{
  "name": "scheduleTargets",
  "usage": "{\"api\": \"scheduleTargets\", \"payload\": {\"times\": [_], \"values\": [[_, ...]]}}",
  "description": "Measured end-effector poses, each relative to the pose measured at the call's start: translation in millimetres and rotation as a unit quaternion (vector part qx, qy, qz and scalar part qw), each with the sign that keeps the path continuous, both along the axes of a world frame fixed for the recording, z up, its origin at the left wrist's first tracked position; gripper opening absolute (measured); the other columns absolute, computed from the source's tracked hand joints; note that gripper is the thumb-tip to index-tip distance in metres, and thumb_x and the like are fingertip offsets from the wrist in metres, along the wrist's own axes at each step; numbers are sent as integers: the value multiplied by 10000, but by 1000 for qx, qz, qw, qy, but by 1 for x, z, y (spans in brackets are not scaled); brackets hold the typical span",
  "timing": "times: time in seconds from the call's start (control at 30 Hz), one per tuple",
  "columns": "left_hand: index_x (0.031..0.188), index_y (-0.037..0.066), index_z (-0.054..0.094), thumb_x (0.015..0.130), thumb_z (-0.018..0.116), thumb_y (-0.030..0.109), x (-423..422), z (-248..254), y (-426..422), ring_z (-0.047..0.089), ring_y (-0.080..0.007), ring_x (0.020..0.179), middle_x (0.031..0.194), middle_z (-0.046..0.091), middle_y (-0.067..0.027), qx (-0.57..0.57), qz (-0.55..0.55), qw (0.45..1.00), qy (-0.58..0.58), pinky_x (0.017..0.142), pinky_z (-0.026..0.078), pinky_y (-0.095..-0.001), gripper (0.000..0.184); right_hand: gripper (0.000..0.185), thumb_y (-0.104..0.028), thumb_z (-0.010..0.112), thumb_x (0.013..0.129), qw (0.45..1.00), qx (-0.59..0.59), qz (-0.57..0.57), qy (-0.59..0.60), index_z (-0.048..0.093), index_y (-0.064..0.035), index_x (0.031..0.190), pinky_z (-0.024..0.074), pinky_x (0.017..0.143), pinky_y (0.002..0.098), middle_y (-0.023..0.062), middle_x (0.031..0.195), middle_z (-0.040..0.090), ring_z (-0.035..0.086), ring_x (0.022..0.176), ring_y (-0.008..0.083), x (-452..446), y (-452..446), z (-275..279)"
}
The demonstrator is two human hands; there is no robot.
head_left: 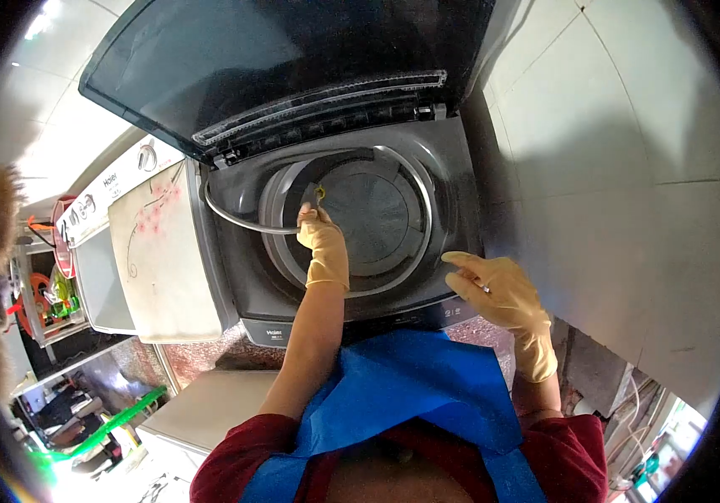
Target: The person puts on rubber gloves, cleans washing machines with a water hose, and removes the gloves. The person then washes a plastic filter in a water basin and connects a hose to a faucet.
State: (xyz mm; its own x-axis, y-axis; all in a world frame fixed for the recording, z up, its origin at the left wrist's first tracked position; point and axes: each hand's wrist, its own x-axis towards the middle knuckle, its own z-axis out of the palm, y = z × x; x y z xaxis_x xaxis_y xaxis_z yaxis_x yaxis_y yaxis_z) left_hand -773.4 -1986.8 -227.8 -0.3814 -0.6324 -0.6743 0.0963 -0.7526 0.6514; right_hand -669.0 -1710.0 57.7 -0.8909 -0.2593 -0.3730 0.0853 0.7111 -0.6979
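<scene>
My left hand (pixel 324 251), in a pale yellow rubber glove, is closed around the end of a grey hose (pixel 246 223) over the drum opening. A dark fitting (pixel 314 194) with a yellow part sticks out past my fingers. The hose curves back to the rear left corner of a dark top-loading washing machine (pixel 246 289). Below my left hand is the round drum (pixel 372 218). My right hand (pixel 502 295), gloved too, is held near the machine's front right corner, thumb and fingers apart. A small white spot shows by its fingers; I cannot tell what it is.
The washer's dark lid (pixel 284 75) stands raised at the back. On the left is another Haier washer (pixel 158 243) with a flower-patterned cover. A tiled wall (pixel 628 210) rises on the right. A blue apron (pixel 410 381) hangs at the front. Shelves with red and green items are far left.
</scene>
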Motion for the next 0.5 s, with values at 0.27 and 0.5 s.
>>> {"api": "scheduleTargets", "payload": {"times": [0.27,0.5], "values": [[1060,-37,553,878,518,53,-23,-9,-13,597,-231,948,1028,591,-128,125,52,988,79,839,523,-279,205,400,-310,608,822,999,38,26,1,589,-115,1171,490,698,381,126,856,675,640,797,317,-3,-7,-8],[881,-42,607,850,571,37,-26,12,5,631,-210,819,899,634,-115,177,-108,974,96,752,560,-279,93,439,-298,633,814,996,60,49,37,567,-105,1203,485,744,375,141,943,663,630,875,316,0,-11,-10]]}}
